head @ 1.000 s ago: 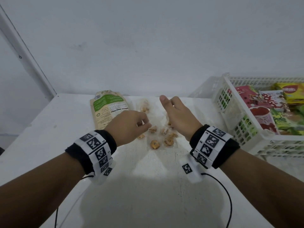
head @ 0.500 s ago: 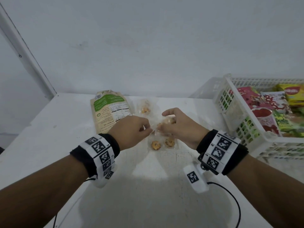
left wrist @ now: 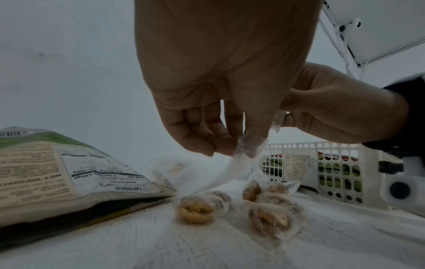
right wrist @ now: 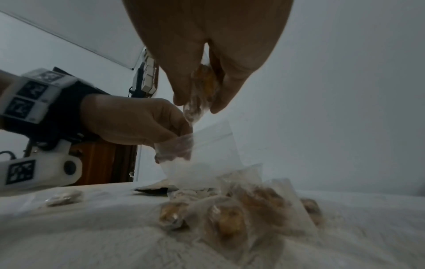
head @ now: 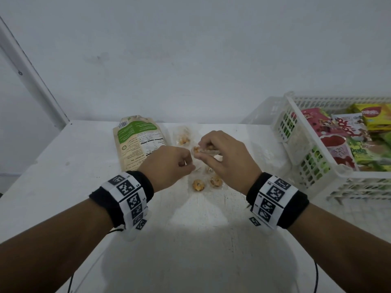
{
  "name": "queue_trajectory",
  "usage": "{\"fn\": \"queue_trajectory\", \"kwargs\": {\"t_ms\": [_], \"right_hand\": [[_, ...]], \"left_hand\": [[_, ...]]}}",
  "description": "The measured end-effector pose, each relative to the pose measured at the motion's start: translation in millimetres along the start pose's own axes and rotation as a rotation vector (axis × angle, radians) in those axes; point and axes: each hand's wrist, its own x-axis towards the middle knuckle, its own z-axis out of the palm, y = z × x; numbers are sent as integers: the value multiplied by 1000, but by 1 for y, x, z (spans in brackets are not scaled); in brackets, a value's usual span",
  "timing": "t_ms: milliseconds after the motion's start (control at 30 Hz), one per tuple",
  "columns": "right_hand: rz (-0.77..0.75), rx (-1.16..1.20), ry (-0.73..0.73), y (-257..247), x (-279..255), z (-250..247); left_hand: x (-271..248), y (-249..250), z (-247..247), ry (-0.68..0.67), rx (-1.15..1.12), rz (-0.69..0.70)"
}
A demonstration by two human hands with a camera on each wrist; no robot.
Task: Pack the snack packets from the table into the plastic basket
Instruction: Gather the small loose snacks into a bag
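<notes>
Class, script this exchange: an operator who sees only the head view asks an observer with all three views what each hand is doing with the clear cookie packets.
Operator: My view hides the left fingertips. Are they gripping anything?
Observer: Yes. The left hand pinches a clear wrapper by its edge; its cookie lies on the table.
Operator: And the right?
Observer: The right hand holds a second packet between thumb and fingers, above the pile of packets.

Plain white wall [head: 190, 60] across twelve o'clock. Slanted white frame post [head: 31, 75] at ten o'clock. In the right wrist view, brown wooden door [right wrist: 101, 162] at nine o'clock, white wall fitting [right wrist: 148, 76] above it.
</notes>
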Motion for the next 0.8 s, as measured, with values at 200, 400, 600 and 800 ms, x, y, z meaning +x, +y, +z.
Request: {"fn": "queue_trajectory", "kwargs": {"t_ms": [200,400,600,800], "right_hand": [[-13,-84,-13,5,-3,4],[-169,-213,-100,6,-7,1],[-241,-259,-135,13,-9,0],[-538,-499,-114,16,-5,-1]], "left_hand": [[-3,-1,-3,18,-38,20],[-4,-4,-8,77,-72,18],[-5,0,-12,125,-112,63],[-5,-1,-17,36,-167,112]]}}
